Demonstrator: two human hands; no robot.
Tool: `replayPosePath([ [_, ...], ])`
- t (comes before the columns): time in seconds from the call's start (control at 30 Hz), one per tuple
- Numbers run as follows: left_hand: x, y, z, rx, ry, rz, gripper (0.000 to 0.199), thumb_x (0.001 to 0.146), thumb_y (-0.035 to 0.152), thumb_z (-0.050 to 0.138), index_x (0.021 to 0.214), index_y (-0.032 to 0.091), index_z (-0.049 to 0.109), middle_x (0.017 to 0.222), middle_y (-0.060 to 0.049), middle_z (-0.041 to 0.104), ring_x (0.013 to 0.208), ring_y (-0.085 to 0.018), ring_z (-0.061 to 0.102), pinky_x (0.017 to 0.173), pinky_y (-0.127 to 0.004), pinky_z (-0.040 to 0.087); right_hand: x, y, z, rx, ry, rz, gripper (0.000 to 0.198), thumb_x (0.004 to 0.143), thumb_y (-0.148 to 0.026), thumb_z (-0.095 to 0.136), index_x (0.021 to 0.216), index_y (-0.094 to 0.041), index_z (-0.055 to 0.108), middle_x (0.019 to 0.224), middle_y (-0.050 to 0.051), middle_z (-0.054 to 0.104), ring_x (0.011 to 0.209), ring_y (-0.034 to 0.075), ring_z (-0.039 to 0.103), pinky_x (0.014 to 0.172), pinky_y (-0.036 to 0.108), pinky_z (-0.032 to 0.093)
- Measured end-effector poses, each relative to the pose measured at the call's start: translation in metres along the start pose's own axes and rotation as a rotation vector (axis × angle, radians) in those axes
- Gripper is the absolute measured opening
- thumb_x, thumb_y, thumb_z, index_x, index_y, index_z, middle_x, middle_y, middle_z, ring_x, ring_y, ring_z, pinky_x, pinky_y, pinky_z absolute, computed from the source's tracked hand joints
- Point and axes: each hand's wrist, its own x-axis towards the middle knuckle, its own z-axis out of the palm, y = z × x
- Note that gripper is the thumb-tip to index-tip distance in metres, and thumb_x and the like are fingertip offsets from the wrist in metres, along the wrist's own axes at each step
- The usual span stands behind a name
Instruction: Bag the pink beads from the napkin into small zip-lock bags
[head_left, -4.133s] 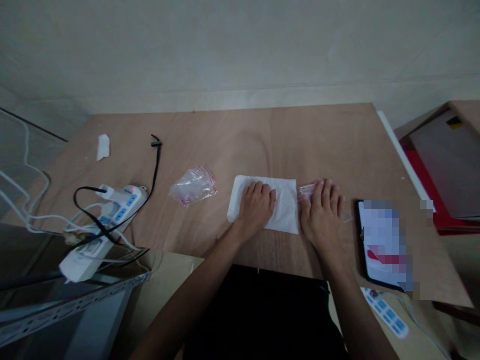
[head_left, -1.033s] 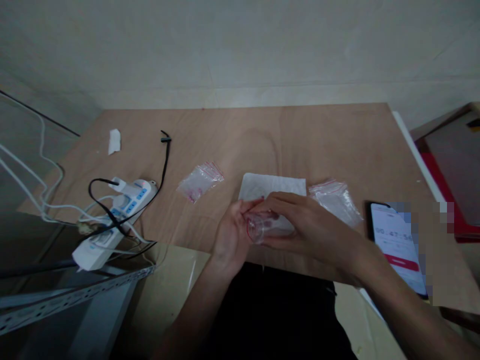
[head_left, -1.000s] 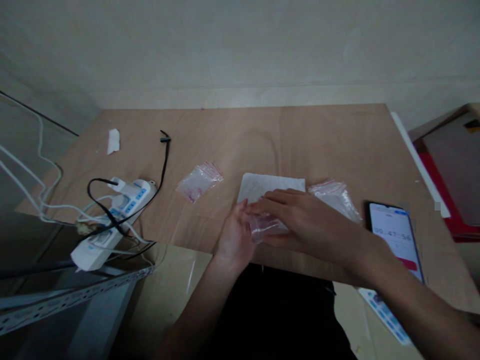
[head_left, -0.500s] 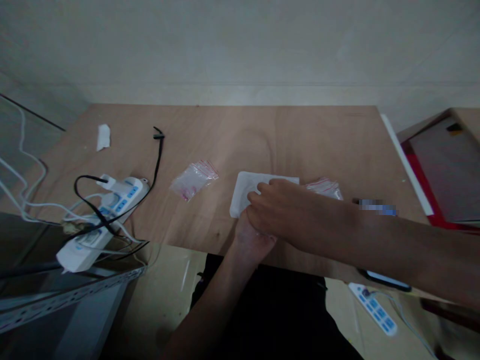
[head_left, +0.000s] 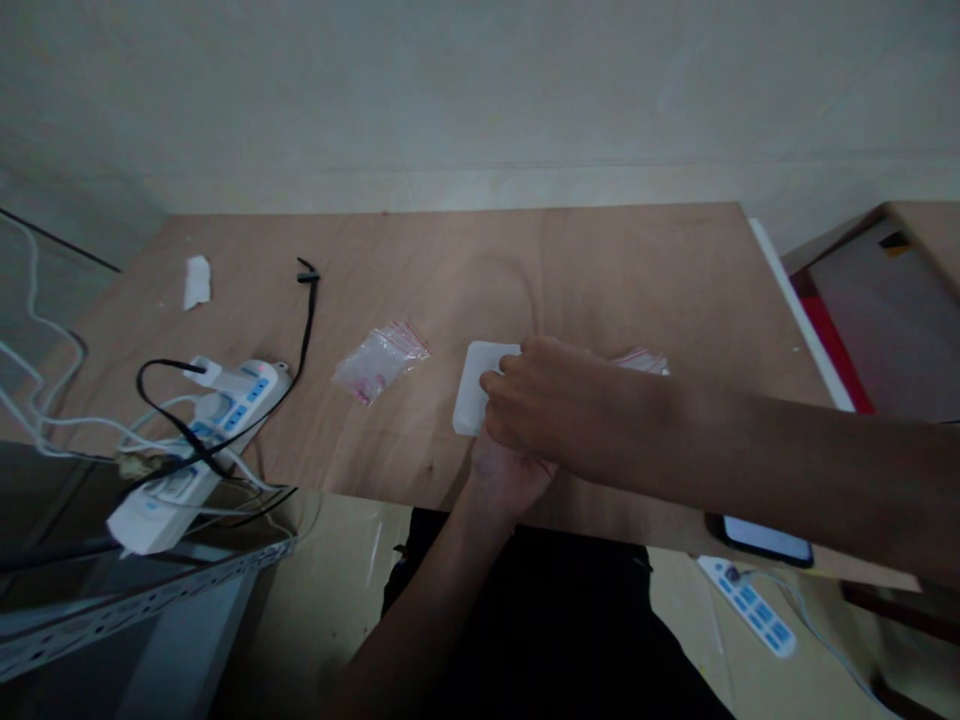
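Note:
A flat white tray or sheet (head_left: 469,392) with rounded corners lies on the wooden table, its right part hidden behind my hands. My right hand (head_left: 531,402) reaches across from the right, fingers curled in over the tray's near middle. What those fingers hold, if anything, is hidden. Beneath it, my left hand (head_left: 512,476) rests at the table's front edge, its fingers covered by the right hand. Left of the tray is a clear zip bag (head_left: 381,362) with small pinkish bits inside. Another clear bag (head_left: 645,360) shows partly behind my right forearm.
On the left, a white power strip (head_left: 225,420) carries plugs and tangled cables. A black cable (head_left: 309,320) and a white paper scrap (head_left: 197,281) lie farther back. A phone (head_left: 769,537) sits at the front right edge. Below hangs a second power strip (head_left: 750,608).
My right forearm has swung slightly up and away, uncovering more of the phone and hiding a blue object on the right. The view has shifted slightly. Both hands stay together.

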Motion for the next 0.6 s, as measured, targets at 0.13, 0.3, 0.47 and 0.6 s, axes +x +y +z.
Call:
replayPosePath([
  [0.13, 0.009, -0.007, 0.005, -0.019, 0.014, -0.031, 0.033, 0.094, 0.032, 0.044, 0.063, 0.024, 0.048, 0.056, 0.0, 0.052, 0.075, -0.019, 0.064, 0.064, -0.032, 0.054, -0.003, 0.009, -0.027, 0.002, 0.033, 0.052, 0.025, 0.088, -0.042, 0.063, 0.108, -0.027, 0.068, 0.103, 0.003, 0.068, 0.103, 0.025, 0.065, 0.081, 0.035, 0.054],
  [0.3, 0.029, -0.004, -0.002, 0.079, 0.141, 0.035, 0.041, 0.095, 0.037, 0.039, 0.057, 0.023, 0.038, 0.049, 0.004, 0.034, 0.052, -0.014, 0.048, 0.055, -0.027, 0.041, -0.019, 0.031, -0.054, -0.077, 0.028, 0.031, 0.043, 0.083, -0.051, 0.067, 0.115, -0.023, 0.064, 0.107, 0.007, 0.067, 0.093, 0.025, 0.065, 0.082, 0.038, 0.052],
  [0.47, 0.053, 0.0, -0.009, 0.97, 0.134, 0.565, 0.031, 0.096, 0.03, 0.037, 0.065, 0.024, 0.041, 0.067, -0.004, 0.051, 0.071, -0.021, 0.054, 0.075, -0.036, 0.042, -0.072, 0.06, 0.002, -0.165, 0.543, 0.7, 0.068, 0.086, -0.066, 0.052, 0.124, -0.01, 0.059, 0.11, 0.02, 0.065, 0.097, 0.031, 0.063, 0.084, 0.047, 0.051],
  [0.6, 0.067, -0.007, -0.008, 1.099, 0.066, 0.624, 0.027, 0.095, 0.027, 0.04, 0.069, 0.023, 0.042, 0.076, -0.008, 0.056, 0.083, -0.026, 0.055, 0.086, -0.041, 0.041, -0.088, 0.064, 0.069, -0.258, 0.466, 0.875, 0.071, 0.094, -0.056, 0.039, 0.133, 0.002, 0.051, 0.128, 0.029, 0.056, 0.12, 0.039, 0.052, 0.098, 0.055, 0.042],
])
